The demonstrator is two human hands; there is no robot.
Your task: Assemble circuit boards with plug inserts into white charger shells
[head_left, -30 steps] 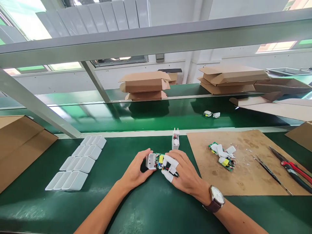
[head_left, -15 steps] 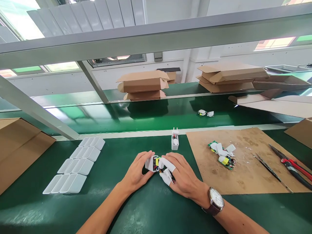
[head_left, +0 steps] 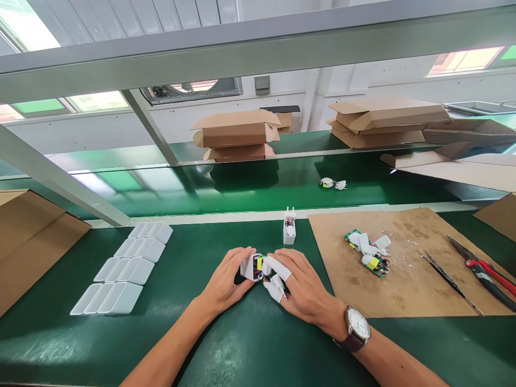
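My left hand (head_left: 223,280) is closed around a white plastic charger housing (head_left: 248,269), low over the green bench. From its open end pokes a circuit board (head_left: 260,264) with a yellow component. My right hand (head_left: 307,293), white covers on its thumb and index finger, pinches the board's outer end. A white plug piece with metal pins (head_left: 277,284) sits between those fingers; how deep the board goes into the housing is partly hidden. Just beyond the hands stands another white charger housing (head_left: 289,232), with parts inside and its plug piece at the top.
White housings (head_left: 121,297) line up in rows at left. A brown cardboard sheet (head_left: 342,301) at right bears circuit boards (head_left: 368,255), tweezers (head_left: 451,282) and red-black cutters (head_left: 484,271). Small assemblies (head_left: 332,184) lie on the green conveyor (head_left: 242,199). Cardboard boxes (head_left: 237,131) stand behind.
The small assemblies on the conveyor have shifted left. The view has tilted slightly. Both hands keep nearly the same hold on the housing and board.
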